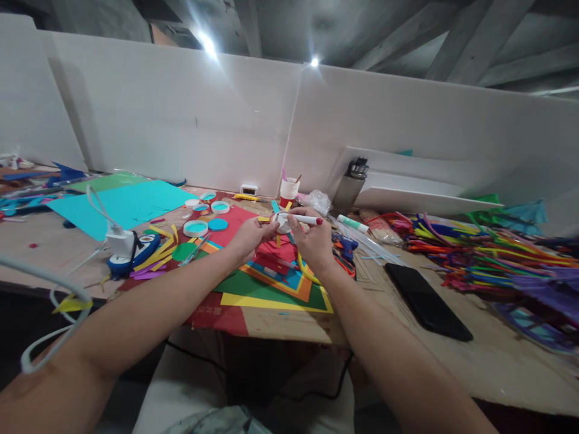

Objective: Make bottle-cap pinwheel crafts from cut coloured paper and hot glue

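Note:
Over the middle of the table, my left hand (254,237) is closed on a small white round craft piece (283,223) with yellow and teal strips sticking out around it. My right hand (313,239) is closed around a white marker (308,220) with a red end. The marker's other end points at the white piece; whether it touches cannot be made out. Beneath both hands lie stacked sheets of coloured paper, with a red sheet (237,220) on top and a yellow sheet (271,303) nearest me.
A black phone (427,301) lies to the right, before a heap of coloured pipe cleaners (470,247). Behind stand a grey bottle (350,187) and a paper cup (289,190). At left are a turquoise sheet (126,208), round lids (196,228) and a white cable (40,271).

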A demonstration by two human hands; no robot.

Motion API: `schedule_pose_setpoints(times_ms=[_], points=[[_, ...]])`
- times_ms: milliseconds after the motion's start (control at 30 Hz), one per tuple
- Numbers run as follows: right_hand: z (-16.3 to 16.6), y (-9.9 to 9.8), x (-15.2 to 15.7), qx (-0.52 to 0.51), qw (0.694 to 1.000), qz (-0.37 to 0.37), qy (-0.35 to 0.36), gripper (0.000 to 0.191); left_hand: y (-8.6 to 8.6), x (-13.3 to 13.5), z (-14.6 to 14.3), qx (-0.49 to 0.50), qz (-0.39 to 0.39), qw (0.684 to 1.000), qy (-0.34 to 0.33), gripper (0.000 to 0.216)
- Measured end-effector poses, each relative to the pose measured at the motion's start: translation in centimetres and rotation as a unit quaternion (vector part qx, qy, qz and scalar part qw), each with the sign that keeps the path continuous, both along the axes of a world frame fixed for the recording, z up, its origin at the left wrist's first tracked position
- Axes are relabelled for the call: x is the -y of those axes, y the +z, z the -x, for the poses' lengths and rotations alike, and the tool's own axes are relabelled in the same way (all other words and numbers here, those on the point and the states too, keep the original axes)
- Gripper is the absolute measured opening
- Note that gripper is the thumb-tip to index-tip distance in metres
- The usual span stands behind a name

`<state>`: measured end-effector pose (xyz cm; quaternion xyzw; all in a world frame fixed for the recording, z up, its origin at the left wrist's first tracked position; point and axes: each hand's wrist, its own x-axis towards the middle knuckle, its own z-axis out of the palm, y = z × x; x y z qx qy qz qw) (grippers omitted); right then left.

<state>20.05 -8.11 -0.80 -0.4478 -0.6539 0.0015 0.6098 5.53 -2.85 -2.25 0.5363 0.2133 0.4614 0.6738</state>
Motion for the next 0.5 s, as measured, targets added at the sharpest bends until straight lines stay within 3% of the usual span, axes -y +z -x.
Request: schedule_pose_setpoints(times_ms=[500], points=[[-0.16, -0.11, -0.19, -0.006, 1.000, 0.005, -0.013, 0.022, 0.21, 0.31, 0.01, 0.005, -0.003, 1.000, -0.003, 0.039]])
